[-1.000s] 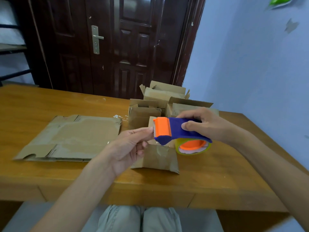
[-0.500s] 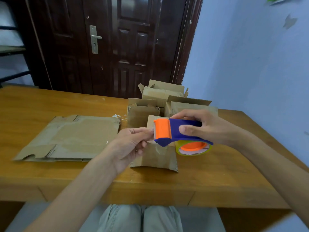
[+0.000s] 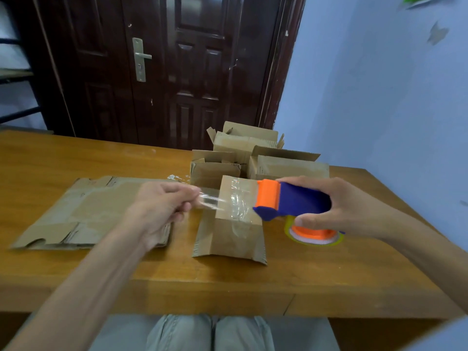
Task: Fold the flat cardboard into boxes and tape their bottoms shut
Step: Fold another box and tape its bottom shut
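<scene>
Blue-and-orange tape dispenser [image 3: 291, 202], brown cardboard box [image 3: 229, 234], honey-brown table [image 3: 228, 287], dark door [image 3: 162, 67].

1 view only, head-mounted. The camera sits at the person's head height and faces forward and down over a wooden table [image 3: 76, 158], seen from the near edge where the person's knees [image 3: 210, 333] show at the bottom of the frame. The lens is wide-angle: the table edges bow and the door [image 3: 162, 72] behind leans. Both forearms enter from the lower corners. The left hand [image 3: 162, 206] and right hand [image 3: 336, 206] sit close to the lens, near frame centre. The blue wall [image 3: 379, 97] fills the right side. No second view shares the scene.
</scene>
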